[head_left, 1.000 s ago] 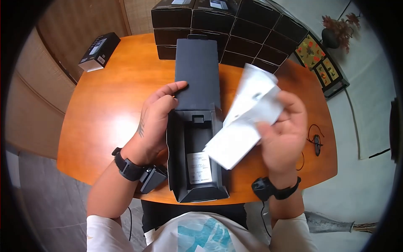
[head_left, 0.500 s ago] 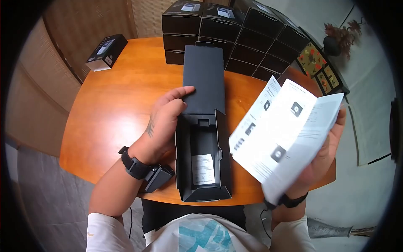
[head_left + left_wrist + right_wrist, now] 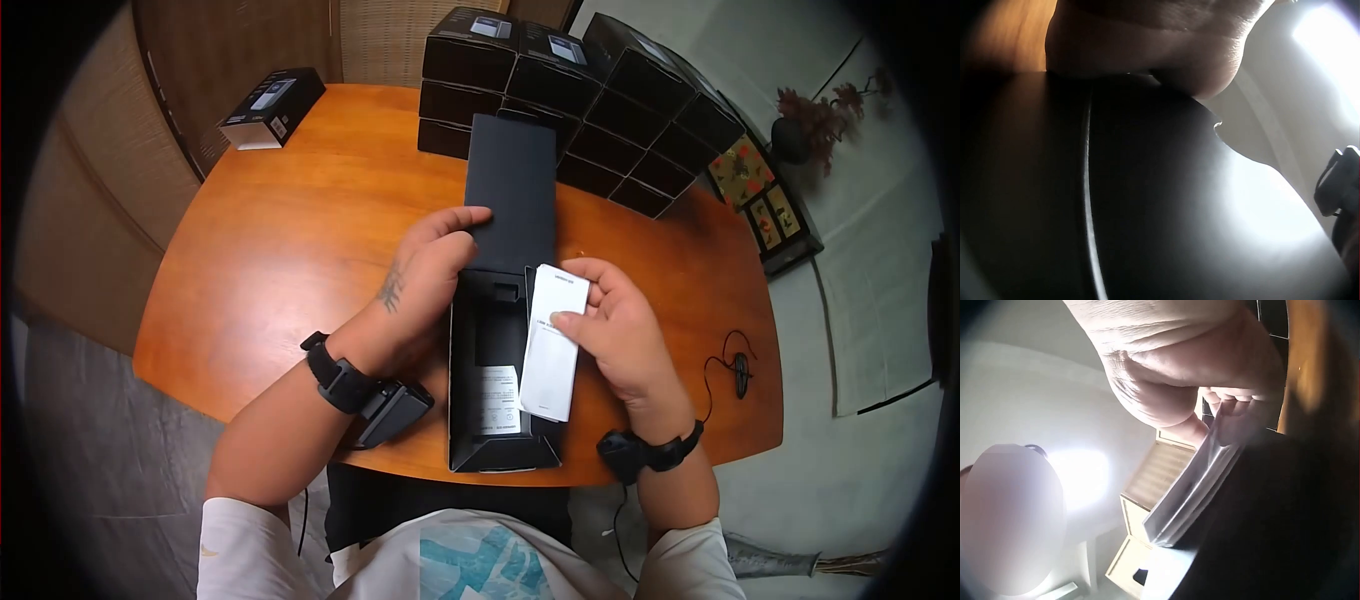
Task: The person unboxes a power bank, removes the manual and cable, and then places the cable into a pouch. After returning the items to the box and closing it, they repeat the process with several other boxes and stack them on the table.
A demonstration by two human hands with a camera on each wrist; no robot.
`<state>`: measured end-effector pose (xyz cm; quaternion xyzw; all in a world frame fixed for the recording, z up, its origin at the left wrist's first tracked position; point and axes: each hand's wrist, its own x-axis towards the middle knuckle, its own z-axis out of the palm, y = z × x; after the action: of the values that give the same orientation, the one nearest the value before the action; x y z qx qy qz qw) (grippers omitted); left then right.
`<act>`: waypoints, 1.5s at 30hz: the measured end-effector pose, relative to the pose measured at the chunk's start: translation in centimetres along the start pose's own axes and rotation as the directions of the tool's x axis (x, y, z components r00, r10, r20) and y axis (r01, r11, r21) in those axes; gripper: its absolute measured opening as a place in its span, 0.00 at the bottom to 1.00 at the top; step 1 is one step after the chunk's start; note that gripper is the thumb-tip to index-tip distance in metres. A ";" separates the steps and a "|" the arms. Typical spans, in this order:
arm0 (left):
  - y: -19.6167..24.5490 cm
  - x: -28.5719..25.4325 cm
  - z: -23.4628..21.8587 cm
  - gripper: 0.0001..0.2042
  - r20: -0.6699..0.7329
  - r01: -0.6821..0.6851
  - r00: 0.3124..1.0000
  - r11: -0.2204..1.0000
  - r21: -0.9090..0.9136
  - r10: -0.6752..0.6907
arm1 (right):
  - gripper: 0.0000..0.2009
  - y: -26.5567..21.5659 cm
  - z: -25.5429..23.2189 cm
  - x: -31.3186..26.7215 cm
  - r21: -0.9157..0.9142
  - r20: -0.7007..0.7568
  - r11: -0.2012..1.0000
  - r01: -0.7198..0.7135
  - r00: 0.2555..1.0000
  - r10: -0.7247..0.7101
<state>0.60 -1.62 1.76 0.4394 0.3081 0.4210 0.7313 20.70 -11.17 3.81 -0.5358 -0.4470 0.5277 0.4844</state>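
Observation:
An opened black box [image 3: 465,370] lies at the table's front, its lid flap [image 3: 512,190] laid back away from the person. My left hand [image 3: 432,262] grips the box's left side near the hinge, index finger lying on the flap. In the left wrist view the hand [image 3: 1147,37] is above the dark box side [image 3: 1147,187]. My right hand [image 3: 625,325] pinches a folded white leaflet [image 3: 552,365] between thumb and fingers, over the box's right wall. The right wrist view shows the leaflet's folded layers [image 3: 1191,487] edge-on. A printed white paper [image 3: 497,395] lies inside the box, partly covered by the leaflet.
Stacked black boxes [image 3: 560,85] stand at the back of the wooden table [image 3: 270,240]. Another black box [image 3: 272,108] sits at the far left. A thin black cable [image 3: 740,375] lies at the right. A decorated cabinet [image 3: 765,200] is beyond the right edge.
The leaflet, spread wide half a second ago, is now folded narrow. My right hand has brought it left to the box's right wall. The left hand keeps its hold on the box.

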 end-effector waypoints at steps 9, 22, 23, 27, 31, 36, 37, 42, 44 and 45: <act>-0.1 0.0 -0.2 0.26 0.009 0.003 1.000 1.000 -0.015 -0.003 | 0.26 0.8 -0.1 0.2 -0.178 0.042 0.983 -0.047 0.998 0.056; 1.1 -0.8 0.5 0.26 0.027 0.076 0.997 0.995 -0.060 -0.074 | 0.12 -4.7 2.7 -0.3 -0.528 0.392 0.493 0.692 0.713 -0.581; 0.9 -0.5 0.2 0.27 0.029 0.067 0.997 0.997 -0.038 -0.066 | 0.12 -4.7 2.6 0.0 -0.550 0.439 0.424 0.719 0.682 -0.586; 0.0 0.2 -0.3 0.26 0.025 0.011 1.000 1.000 -0.018 -0.011 | 0.08 -6.2 1.1 -1.1 -0.714 0.453 0.292 0.636 0.738 -0.500; 0.3 0.0 0.0 0.26 0.021 0.018 1.000 1.000 -0.015 -0.018 | 0.09 -8.1 0.4 -2.8 -0.799 0.442 0.225 0.558 0.798 -0.409; 0.4 0.0 0.1 0.26 0.030 0.039 0.999 0.998 -0.043 -0.038 | 0.07 -5.6 2.6 -2.2 -0.766 0.369 0.410 0.495 0.861 -0.351; 0.4 0.0 0.0 0.25 0.029 0.049 0.998 0.998 -0.049 -0.047 | 0.07 -5.0 3.1 -1.9 -0.771 0.340 0.443 0.458 0.883 -0.322; -0.1 0.4 -0.5 0.25 0.040 0.010 0.999 1.000 -0.006 -0.009 | 0.12 -3.5 3.2 -1.4 -0.843 0.313 0.409 0.350 0.937 -0.157; -0.4 0.6 -0.7 0.25 0.049 -0.001 0.999 1.000 0.012 0.000 | 0.14 -3.4 3.4 -1.8 -0.879 0.320 0.287 0.381 0.917 -0.237; -0.6 0.7 -0.8 0.25 0.051 -0.005 0.999 1.000 0.020 0.004 | 0.15 -3.4 3.5 -2.0 -0.894 0.325 0.224 0.389 0.905 -0.276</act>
<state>0.47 -0.87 0.87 0.4580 0.2927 0.4083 0.7334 17.26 -12.53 7.57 -0.5813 -0.7954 0.0733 0.1554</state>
